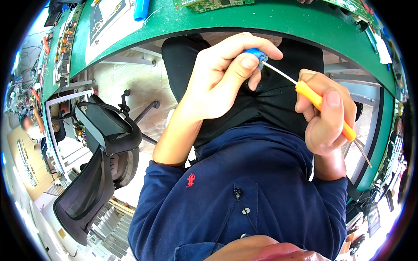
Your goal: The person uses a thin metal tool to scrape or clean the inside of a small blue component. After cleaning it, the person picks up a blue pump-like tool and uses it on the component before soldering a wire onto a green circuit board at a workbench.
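My left hand (220, 82) is closed around a small blue part (256, 54), pinched between thumb and fingers above my lap. What kind of part it is cannot be made out. A screwdriver with an orange-yellow handle (308, 93) is gripped in my right hand (327, 115). Its thin metal shaft runs up and left, and the tip meets the blue part's near right side. Past the lower end of the handle, a second thin metal rod (363, 153) sticks out below my right hand.
The green workbench (183, 21) curves across the front, carrying a circuit board (217, 4), a blue cylinder (141, 10) and a white sheet (102, 43). More boards (65, 48) line its left side. A black mesh chair (93, 174) stands at left; a person (35, 126) is farther back.
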Demonstrator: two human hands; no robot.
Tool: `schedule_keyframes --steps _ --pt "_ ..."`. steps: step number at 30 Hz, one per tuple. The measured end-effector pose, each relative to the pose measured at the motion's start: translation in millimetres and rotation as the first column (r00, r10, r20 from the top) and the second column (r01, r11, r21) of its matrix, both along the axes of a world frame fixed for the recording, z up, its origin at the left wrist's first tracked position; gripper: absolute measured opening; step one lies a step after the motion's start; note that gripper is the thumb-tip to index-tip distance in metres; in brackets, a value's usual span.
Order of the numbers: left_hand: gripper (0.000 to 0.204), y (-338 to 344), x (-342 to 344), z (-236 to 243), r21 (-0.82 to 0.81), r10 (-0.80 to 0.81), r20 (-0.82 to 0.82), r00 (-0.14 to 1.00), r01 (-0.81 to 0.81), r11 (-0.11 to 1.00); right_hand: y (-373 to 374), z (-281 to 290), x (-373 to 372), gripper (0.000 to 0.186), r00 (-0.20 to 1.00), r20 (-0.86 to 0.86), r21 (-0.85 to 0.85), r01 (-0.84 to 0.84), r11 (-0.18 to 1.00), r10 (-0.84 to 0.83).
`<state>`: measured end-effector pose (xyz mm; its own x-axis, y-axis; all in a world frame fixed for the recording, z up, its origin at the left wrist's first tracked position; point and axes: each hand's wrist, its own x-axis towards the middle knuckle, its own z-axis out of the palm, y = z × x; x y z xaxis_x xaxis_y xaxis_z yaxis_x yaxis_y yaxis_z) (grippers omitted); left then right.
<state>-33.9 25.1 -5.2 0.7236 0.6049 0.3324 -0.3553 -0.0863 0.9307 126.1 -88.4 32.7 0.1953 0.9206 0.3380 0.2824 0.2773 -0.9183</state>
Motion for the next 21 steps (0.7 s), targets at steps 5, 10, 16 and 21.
schedule_keyframes --steps 5,10,16,21 --pt "0.028 7 -10 5 0.071 -0.023 -0.159 0.987 0.035 0.997 2 5 1 0.036 0.999 0.034 -0.008 0.018 1.0 -0.017" --pt "0.024 21 -20 9 0.273 -0.032 -0.316 0.948 0.123 0.954 3 12 8 0.027 0.992 0.113 -0.037 -0.044 0.998 0.048" --pt "0.034 14 -17 10 0.023 -0.121 -0.23 0.966 0.13 0.991 -1 10 11 0.033 0.997 -0.073 -0.047 -0.024 0.999 0.02" --pt "0.038 20 -7 -9 -0.251 -0.372 0.178 0.911 0.407 0.878 -3 9 9 0.044 0.999 -0.045 -0.035 0.012 0.999 -0.014"
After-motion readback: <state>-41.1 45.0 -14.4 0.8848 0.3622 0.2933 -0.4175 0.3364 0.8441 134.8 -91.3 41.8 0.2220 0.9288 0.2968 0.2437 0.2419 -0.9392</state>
